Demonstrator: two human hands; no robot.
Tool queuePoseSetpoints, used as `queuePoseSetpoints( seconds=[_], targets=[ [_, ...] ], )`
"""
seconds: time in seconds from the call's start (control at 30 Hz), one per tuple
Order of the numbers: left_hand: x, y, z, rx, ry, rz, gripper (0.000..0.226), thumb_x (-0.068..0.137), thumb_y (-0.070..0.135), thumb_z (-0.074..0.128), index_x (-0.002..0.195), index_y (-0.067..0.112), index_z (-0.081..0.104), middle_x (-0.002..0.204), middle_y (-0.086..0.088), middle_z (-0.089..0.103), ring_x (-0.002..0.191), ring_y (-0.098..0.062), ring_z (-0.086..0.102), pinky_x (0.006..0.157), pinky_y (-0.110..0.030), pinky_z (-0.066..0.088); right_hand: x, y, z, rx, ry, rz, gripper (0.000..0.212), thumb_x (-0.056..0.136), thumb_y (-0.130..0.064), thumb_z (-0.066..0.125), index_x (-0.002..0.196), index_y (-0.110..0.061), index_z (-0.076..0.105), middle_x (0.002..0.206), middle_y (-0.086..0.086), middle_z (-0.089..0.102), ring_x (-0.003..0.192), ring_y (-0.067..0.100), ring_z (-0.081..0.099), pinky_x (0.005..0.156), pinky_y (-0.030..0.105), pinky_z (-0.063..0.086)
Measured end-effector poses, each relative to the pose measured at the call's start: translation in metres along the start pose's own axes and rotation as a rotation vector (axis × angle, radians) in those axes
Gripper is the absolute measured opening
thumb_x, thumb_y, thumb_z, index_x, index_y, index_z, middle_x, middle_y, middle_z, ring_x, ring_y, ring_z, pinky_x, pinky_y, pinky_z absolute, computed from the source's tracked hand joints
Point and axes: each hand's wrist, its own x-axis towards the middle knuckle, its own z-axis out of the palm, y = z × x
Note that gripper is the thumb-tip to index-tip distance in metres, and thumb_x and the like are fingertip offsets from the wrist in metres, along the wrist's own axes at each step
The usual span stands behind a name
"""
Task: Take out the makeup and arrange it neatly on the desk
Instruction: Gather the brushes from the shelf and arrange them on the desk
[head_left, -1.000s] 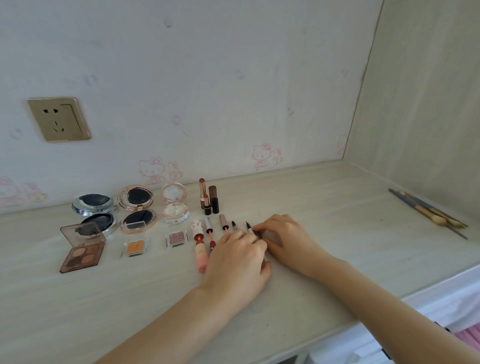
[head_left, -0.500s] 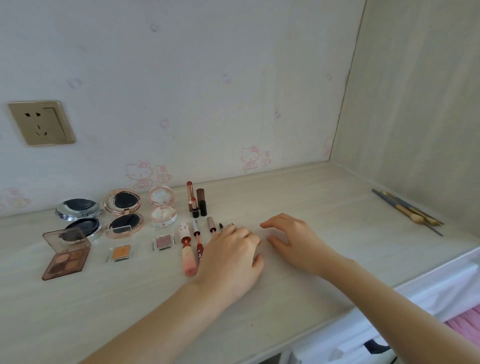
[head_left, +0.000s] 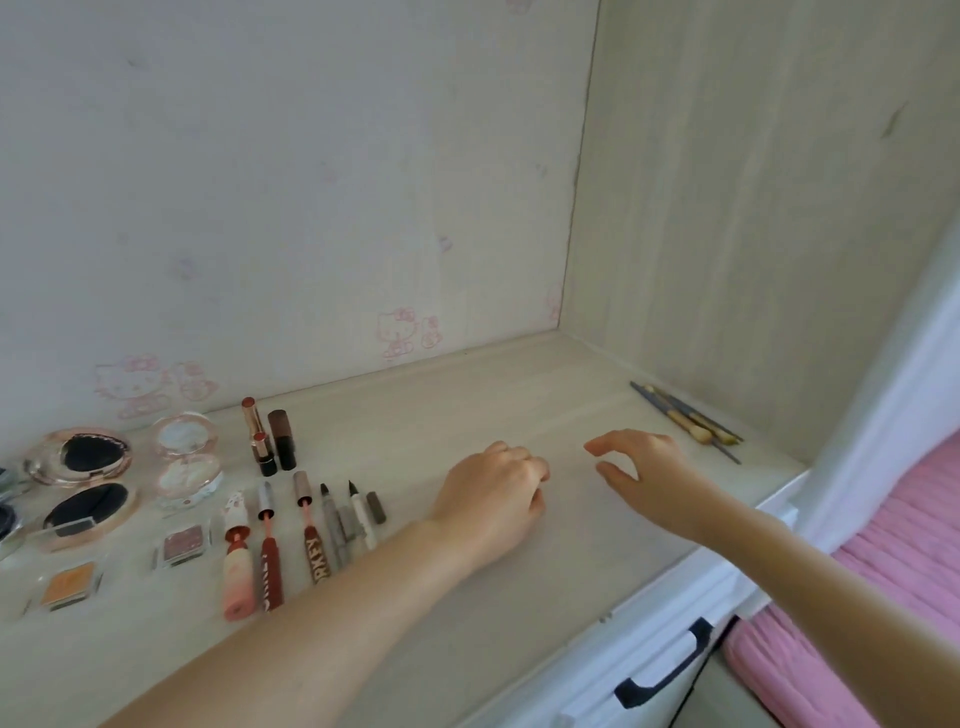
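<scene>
Pale wood-grain desk (head_left: 467, 415) carries both bare hands near its middle. The left hand (head_left: 493, 493) rests knuckles up with fingers curled under; whether it holds anything cannot be told. The right hand (head_left: 639, 462) hovers just beside it, fingers and thumb loosely bent and apart, holding nothing. Left of the left hand, clear of it, lies a row of slim makeup with long axes running front to back, tips toward the wall: two pens (head_left: 358, 512), a brown tube (head_left: 314, 545), a red tube (head_left: 270, 561) and a pink tube (head_left: 238, 571), side by side and roughly parallel; the left forearm crosses in front of their near ends. Behind them two lipsticks (head_left: 262, 441) stand upright. Further left are round compacts (head_left: 78, 457), open with lids tilted back, and small square shadow pans (head_left: 182, 543). Brushes (head_left: 685, 421) lie well apart to the right, beyond the right hand, slanting along the side panel (head_left: 753, 208). A drawer handle (head_left: 665, 670) shows below the front edge.
</scene>
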Motion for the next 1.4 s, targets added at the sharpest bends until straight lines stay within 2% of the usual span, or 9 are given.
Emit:
queuePoseSetpoints(
  seconds=[0.13, 0.27, 0.5, 0.6, 0.7, 0.83, 1.1, 1.23, 1.4],
  targets=[
    [0.039, 0.013, 0.017, 0.026, -0.055, 0.082, 0.029, 0.09, 0.019, 0.044, 0.115, 0.017, 0.061, 0.117, -0.003, 0.062, 0.111, -0.025, 0.052, 0.085, -0.037, 0.048, -0.002, 0.032, -0.018, -0.083, 0.016, 0.061, 0.028, 0.093, -0.024, 0.056, 0.12, -0.021, 0.063, 0.123, -0.005, 0.063, 0.115, 0.015, 0.057, 0.093, 0.016, 0.033],
    [0.074, 0.023, 0.034, 0.032, -0.108, 0.148, 0.032, 0.09, 0.019, 0.043, 0.117, 0.015, 0.058, 0.12, -0.004, 0.058, 0.111, -0.026, 0.051, 0.084, -0.038, 0.049, 0.0, 0.064, -0.032, -0.132, 0.029, 0.145, 0.026, 0.092, -0.024, 0.056, 0.117, -0.021, 0.064, 0.119, -0.002, 0.065, 0.112, 0.02, 0.059, 0.094, 0.025, 0.04],
    [0.134, 0.035, 0.057, 0.062, -0.087, 0.283, 0.025, 0.093, 0.015, 0.043, 0.108, 0.01, 0.062, 0.116, -0.006, 0.058, 0.106, -0.028, 0.052, 0.079, -0.039, 0.049, 0.008, 0.115, -0.048, -0.181, 0.063, 0.279, 0.017, 0.091, -0.024, 0.052, 0.096, -0.019, 0.067, 0.092, 0.005, 0.069, 0.085, 0.027, 0.063, 0.077, 0.037, 0.051],
    [0.157, 0.037, 0.066, 0.046, -0.149, 0.271, 0.033, 0.093, 0.011, 0.043, 0.124, 0.012, 0.054, 0.129, -0.006, 0.052, 0.115, -0.028, 0.049, 0.087, -0.041, 0.048, 0.021, 0.13, -0.051, -0.198, 0.05, 0.359, 0.021, 0.09, -0.019, 0.05, 0.102, -0.02, 0.067, 0.097, 0.009, 0.07, 0.09, 0.029, 0.062, 0.08, 0.033, 0.05],
    [0.177, 0.041, 0.076, 0.064, -0.204, 0.305, 0.049, 0.097, 0.012, 0.036, 0.145, 0.019, 0.032, 0.148, -0.006, 0.036, 0.13, -0.028, 0.04, 0.1, -0.04, 0.042, 0.038, 0.14, -0.053, -0.211, 0.021, 0.4, 0.028, 0.093, -0.015, 0.046, 0.114, -0.016, 0.065, 0.109, 0.012, 0.068, 0.099, 0.03, 0.062, 0.086, 0.031, 0.047],
    [0.197, 0.047, 0.083, 0.051, -0.255, 0.316, 0.057, 0.099, 0.006, 0.032, 0.151, 0.022, 0.017, 0.158, -0.002, 0.018, 0.143, -0.023, 0.022, 0.111, -0.038, 0.031, 0.059, 0.148, -0.055, -0.202, 0.007, 0.434, 0.03, 0.095, -0.014, 0.045, 0.121, -0.014, 0.062, 0.121, 0.01, 0.063, 0.112, 0.026, 0.058, 0.095, 0.029, 0.043],
    [0.199, 0.038, 0.093, 0.04, -0.207, 0.322, 0.046, 0.099, 0.008, 0.034, 0.144, 0.018, 0.034, 0.144, -0.01, 0.039, 0.126, -0.032, 0.041, 0.1, -0.041, 0.041, 0.071, 0.144, -0.048, -0.323, -0.108, 0.405, 0.024, 0.091, -0.011, 0.054, 0.112, -0.011, 0.066, 0.114, 0.012, 0.065, 0.105, 0.031, 0.06, 0.089, 0.031, 0.048],
    [0.199, 0.031, 0.088, -0.012, -0.194, 0.298, 0.034, 0.096, 0.006, 0.039, 0.127, 0.019, 0.048, 0.126, -0.008, 0.049, 0.116, -0.027, 0.044, 0.092, -0.037, 0.041, 0.071, 0.138, -0.045, -0.348, -0.117, 0.422, 0.021, 0.09, -0.005, 0.055, 0.107, -0.007, 0.068, 0.102, 0.013, 0.068, 0.096, 0.03, 0.063, 0.087, 0.036, 0.053],
    [0.2, 0.027, 0.08, 0.186, -0.169, 0.43, 0.022, 0.094, 0.004, 0.044, 0.112, 0.015, 0.052, 0.117, -0.006, 0.051, 0.106, -0.025, 0.044, 0.081, -0.038, 0.045, 0.072, 0.134, -0.046, -0.365, -0.136, 0.462, 0.022, 0.09, -0.004, 0.055, 0.109, -0.004, 0.066, 0.106, 0.015, 0.067, 0.098, 0.03, 0.063, 0.088, 0.037, 0.053]
  ],
)
